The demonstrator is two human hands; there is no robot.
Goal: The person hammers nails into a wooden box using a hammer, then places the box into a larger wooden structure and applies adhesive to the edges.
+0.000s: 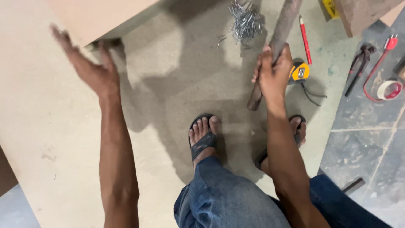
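Large board (pixel 46 139): a pale sheet fills the left half of the frame and runs under the person's feet; a second board edge (pixel 101 17) stands raised at the upper left.
Left hand (pixel 90 69): open and flat, fingers spread and blurred, empty, at the lower edge of the raised board in the upper left; I cannot tell if it touches it.
Nails (pixel 244 21): a loose heap of bright wire nails on the sheet at top centre, a few strays just beside it.
Left foot (pixel 204 135): in a dark sandal, planted on the sheet at centre.
Right hand (pixel 274 71): closed in a full fist round the wooden handle (pixel 278 33), a thick worn shaft slanting from the top edge down to a butt end below the fist; the head is out of frame.
Measuring tape (pixel 300 72): yellow and black, just right of the fist, beside a red pencil (pixel 305 38).
Far right: pincers (pixel 358 67), a red-handled tool (pixel 382 55) and a roll of tape (pixel 390 89) on the grey floor.
Doing it well: in my judgement the grip sits far down the shaft, good for a strong swing; the toes are close, so the free palm should steady the raised board first.
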